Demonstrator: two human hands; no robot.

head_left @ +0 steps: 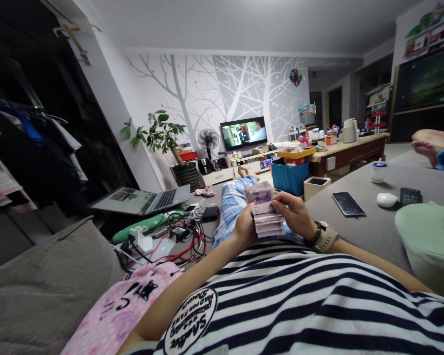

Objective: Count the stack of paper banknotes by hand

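Observation:
A thick stack of purple-grey banknotes (268,219) is held above my lap, over the blue checked trousers (229,209). My left hand (246,227) is closed round the stack's left side, its thumb near the upper edge. With thumb and fingers, my right hand (294,214) pinches the right end of a note at the top of the stack. Several notes below fan out in layers toward me. Further notes lean up behind, at the far side. A watch with a pale strap (326,237) and a dark bracelet sit on my right wrist.
An open laptop (144,199) stands on the left beside tangled cables (187,241) and a pink cloth (133,301). On the grey sofa at right lie a phone (348,204), a white mouse (387,199) and a light green bin (422,236). Another person's foot (429,143) rests at far right.

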